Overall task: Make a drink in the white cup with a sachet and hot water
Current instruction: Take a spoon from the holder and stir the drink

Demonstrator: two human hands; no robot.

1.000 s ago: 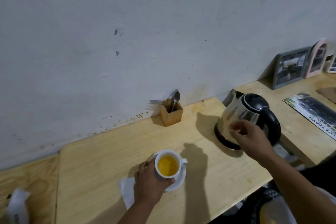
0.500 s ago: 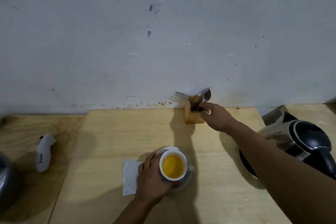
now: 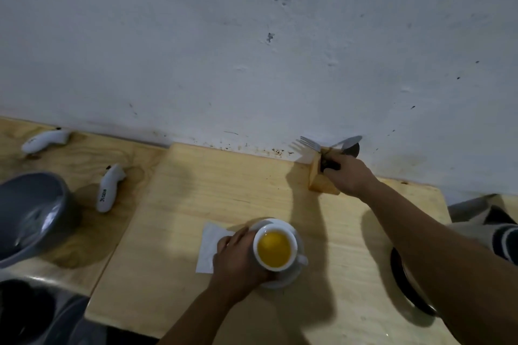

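Observation:
The white cup [image 3: 274, 268] holds yellow liquid and stands on a white saucer [image 3: 283, 224] on the light wooden table [image 3: 224, 190]. My left hand [image 3: 238, 258] wraps the cup's left side. A white paper piece [image 3: 208, 246] lies flat just left of the saucer, partly under that hand. At the wall, my right hand [image 3: 347, 176] is closed on the handle of a spoon [image 3: 351, 150] that stands in a small wooden cutlery holder [image 3: 319, 180]. A fork [image 3: 308, 144] leans out of the holder to the left.
A steel and black kettle [image 3: 501, 230] sits on its dark base [image 3: 406, 288] at the right edge, under my right forearm. A grey bowl [image 3: 30, 213] and two white handheld devices [image 3: 46, 140] [image 3: 108, 187] lie on the left table.
My right hand left the kettle, reached to the cutlery holder and closed on the spoon. My left hand stayed on the cup. The view swung left and down.

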